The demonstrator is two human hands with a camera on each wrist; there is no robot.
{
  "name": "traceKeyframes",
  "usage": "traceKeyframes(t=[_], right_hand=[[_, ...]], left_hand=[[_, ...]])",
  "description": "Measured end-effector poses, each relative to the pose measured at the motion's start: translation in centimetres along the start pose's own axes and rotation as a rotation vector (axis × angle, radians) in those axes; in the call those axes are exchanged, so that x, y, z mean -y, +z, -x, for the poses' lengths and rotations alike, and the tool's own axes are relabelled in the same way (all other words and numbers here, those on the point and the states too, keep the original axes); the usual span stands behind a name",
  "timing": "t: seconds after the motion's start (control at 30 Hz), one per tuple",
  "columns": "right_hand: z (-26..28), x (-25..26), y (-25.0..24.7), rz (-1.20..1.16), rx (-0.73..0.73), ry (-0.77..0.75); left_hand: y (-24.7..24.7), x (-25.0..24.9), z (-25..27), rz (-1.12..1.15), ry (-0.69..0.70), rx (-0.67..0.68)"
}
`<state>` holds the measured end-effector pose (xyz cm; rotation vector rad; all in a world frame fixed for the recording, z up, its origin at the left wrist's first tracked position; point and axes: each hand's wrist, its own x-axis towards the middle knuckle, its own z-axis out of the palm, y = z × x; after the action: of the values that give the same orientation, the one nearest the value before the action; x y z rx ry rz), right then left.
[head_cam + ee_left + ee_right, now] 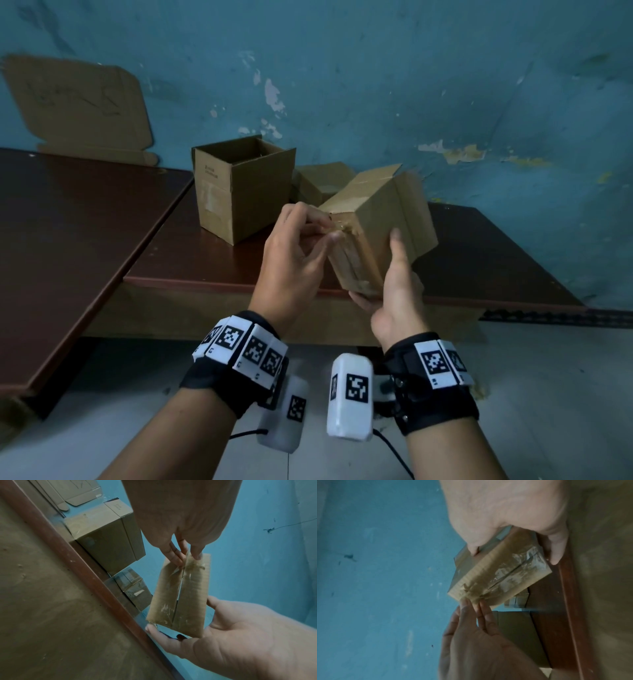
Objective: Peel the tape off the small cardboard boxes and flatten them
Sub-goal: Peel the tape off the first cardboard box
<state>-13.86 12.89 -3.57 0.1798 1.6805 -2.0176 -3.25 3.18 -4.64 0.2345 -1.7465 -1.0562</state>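
— Picking at the tape [192,566] on the box [380,219] I hold in the air above the desk's [113,212] front edge. My left hand [294,253] pinches the tape end; my right hand [390,291] is clamped round the box's lower end.

— How far along?

— Barely, I'd say. An open box [239,185] stands near the back edge, unflattened; a taped box [135,589] waits beside it.

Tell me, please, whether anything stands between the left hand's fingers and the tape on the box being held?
Nothing visible does. The left hand already has its fingers on the tape at the upper end of the held box, at the seam between the flaps. The right hand grips the box's lower end, away from that spot.
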Motion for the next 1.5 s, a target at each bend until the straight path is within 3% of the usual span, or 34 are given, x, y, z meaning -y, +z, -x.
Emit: traceKeyframes(t=[0.3,0.53,0.87,1.03,1.2,1.4,1.5], right_hand=[[1.0,0.2,-0.3,-0.223,0.231,0.074],[0.7,-0.4,0.1,-0.217,0.197,0.097],[0.7,-0.3,0.3,-0.243,0.174,0.097],[0.6,-0.4,0.1,-0.219,0.161,0.098],[1.0,-0.5,0.2,-0.19,0.143,0.089],[1.4,-0.4,0.4,-0.175,0.156,0.085],[1.2,-0.4,0.4,-0.228,0.167,0.084]], left_hand=[[0.0,-0.6,0.0,0.2,-0.146,-0.066],[0.1,-0.6,0.1,0.189,-0.252,-0.118],[0.4,-0.8,0.3,0.152,-0.242,-0.123],[0.4,-0.7,0.1,0.011,-0.267,-0.113],[0.9,-1.0,0.7,-0.197,-0.109,0.001],[1.7,-0.4,1.1,-0.425,0.061,-0.084],[1.5,-0.5,1.1,-0.579,0.078,-0.112]])
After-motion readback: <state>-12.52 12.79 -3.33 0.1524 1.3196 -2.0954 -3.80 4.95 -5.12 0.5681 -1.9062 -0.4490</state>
